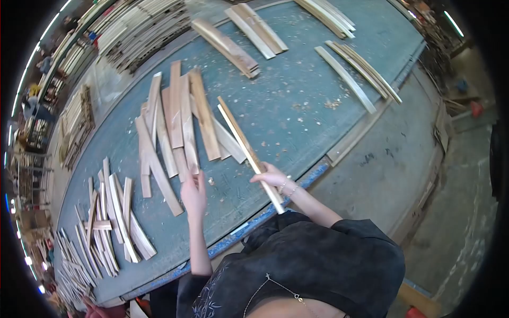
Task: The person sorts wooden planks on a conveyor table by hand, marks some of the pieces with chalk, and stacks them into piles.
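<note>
My right hand [270, 176] is closed round narrow wooden strips [241, 139], held tilted above the front edge of the green table [297, 106]. My left hand [194, 193] reaches to the near end of a wooden board [186, 119] in the loose pile left of centre, its fingertips at the board's end. Several flat boards overlap in that pile, among them a darker brown one [204, 116]. Whether the left fingers grip the board or only touch it is hard to tell.
Thin strips [108, 222] lie heaped at the table's left end. Stacked boards [225, 47] and long strips [360, 69] rest on its far and right parts. Wood shavings [333, 104] are scattered about. Lumber piles [143, 34] stand beyond. Part of another person shows at bottom left.
</note>
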The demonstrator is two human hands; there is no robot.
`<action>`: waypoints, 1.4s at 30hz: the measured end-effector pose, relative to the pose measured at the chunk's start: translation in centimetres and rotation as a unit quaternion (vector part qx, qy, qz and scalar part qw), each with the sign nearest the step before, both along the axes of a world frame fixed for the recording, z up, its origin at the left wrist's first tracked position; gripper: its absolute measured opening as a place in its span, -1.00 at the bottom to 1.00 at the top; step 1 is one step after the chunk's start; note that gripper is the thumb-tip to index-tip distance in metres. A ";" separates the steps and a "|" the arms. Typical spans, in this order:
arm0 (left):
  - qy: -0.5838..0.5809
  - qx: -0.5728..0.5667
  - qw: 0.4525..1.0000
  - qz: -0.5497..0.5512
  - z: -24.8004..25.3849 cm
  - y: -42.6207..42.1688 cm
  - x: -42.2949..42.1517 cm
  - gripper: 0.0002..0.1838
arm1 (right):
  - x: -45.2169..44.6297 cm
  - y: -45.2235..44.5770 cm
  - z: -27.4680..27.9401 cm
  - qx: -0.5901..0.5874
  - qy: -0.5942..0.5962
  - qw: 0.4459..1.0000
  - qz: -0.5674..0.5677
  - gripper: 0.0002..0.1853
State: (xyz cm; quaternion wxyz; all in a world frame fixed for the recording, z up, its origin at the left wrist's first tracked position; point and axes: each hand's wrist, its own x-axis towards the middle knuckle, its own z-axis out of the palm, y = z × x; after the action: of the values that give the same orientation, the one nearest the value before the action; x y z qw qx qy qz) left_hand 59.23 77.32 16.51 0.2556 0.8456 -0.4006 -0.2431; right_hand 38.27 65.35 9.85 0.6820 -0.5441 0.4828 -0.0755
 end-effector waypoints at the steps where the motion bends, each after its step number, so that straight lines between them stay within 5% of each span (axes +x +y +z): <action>1: -0.154 -0.001 0.988 0.018 -3.2 -1.5 1.0 -0.44 | -2.2 -0.2 -0.9 -0.157 0.067 0.985 0.011 -0.32; 3: -0.317 0.100 0.943 0.016 -9.2 -3.8 2.9 -0.35 | -5.2 -1.3 4.4 -0.161 0.241 0.954 0.072 -0.26; 5: -0.351 0.070 0.934 0.001 -11.3 -4.6 3.9 -0.33 | -7.7 -2.0 4.1 -0.162 0.333 0.925 0.087 -0.27; 7: -0.386 0.040 0.921 -0.014 -12.0 -5.4 4.6 -0.32 | -9.7 -2.1 1.8 -0.353 0.439 0.826 0.025 -0.23; 9: -0.256 0.091 0.961 -0.043 -12.2 -5.6 5.6 -0.35 | -10.1 -1.6 1.3 -0.388 0.464 0.796 0.029 -0.20; 11: -0.271 0.114 0.953 -0.070 -12.5 -4.9 7.1 -0.43 | -10.2 -0.8 1.7 -0.418 0.487 0.766 0.036 -0.16; 13: -0.054 0.098 0.976 -0.189 -10.4 -4.2 7.7 -0.53 | -10.2 -0.7 3.5 -0.423 0.449 0.787 -0.029 -0.11; 14: 0.186 0.057 0.972 -0.130 -8.4 -3.0 6.2 -0.60 | -10.5 -0.7 3.6 -0.455 0.413 0.787 -0.058 -0.17; 15: 0.491 -0.105 0.864 -0.048 -5.2 -1.9 2.8 -0.56 | -10.7 -0.7 3.8 -0.453 0.411 0.789 -0.062 -0.17; 18: 0.743 -0.271 0.602 0.107 -0.8 0.2 -5.2 -0.43 | -11.7 -0.8 2.7 -0.468 0.208 0.851 -0.114 -0.34; 20: 0.879 -0.291 0.359 0.121 -1.1 -0.5 -8.4 -0.45 | -13.0 -1.5 2.4 -0.427 0.150 0.880 -0.144 -0.36; 23: 0.879 -0.312 0.340 0.118 -4.0 -1.4 -11.7 -0.50 | -17.8 -5.4 2.0 -0.512 0.210 0.823 -0.133 -0.39; 24: 0.804 -0.321 0.478 0.149 -2.4 -1.4 -12.6 -0.54 | -20.0 -7.4 2.5 -0.526 0.265 0.796 -0.138 -0.39; 25: 0.757 -0.307 0.556 0.154 -1.3 -1.4 -13.1 -0.52 | -22.4 -9.9 3.1 -0.538 0.317 0.768 -0.145 -0.38; 30: 0.582 -0.238 0.763 0.151 2.1 -4.2 -18.4 -0.55 | -32.4 -24.3 5.5 -0.567 0.464 0.643 -0.224 -0.33; 33: 0.537 -0.209 0.803 0.152 1.6 -9.8 -22.7 -0.64 | -36.3 -34.3 4.9 -0.574 0.539 0.595 -0.164 -0.19; 38: 0.418 -0.227 0.872 0.112 -3.3 -20.7 -31.0 -0.70 | -38.0 -45.2 2.8 -0.511 0.603 0.613 -0.016 -0.01; 42: 0.282 -0.112 0.946 0.114 -5.3 -25.3 -36.8 -0.63 | -39.2 -48.0 2.0 -0.485 0.596 0.636 0.068 -0.04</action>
State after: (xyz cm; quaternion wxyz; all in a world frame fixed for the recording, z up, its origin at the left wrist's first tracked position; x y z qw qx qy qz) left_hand 22.42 52.00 11.24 0.4774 0.7481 -0.2381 -0.3945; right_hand -0.97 17.39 11.81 -0.1123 -0.7547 0.6403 0.0884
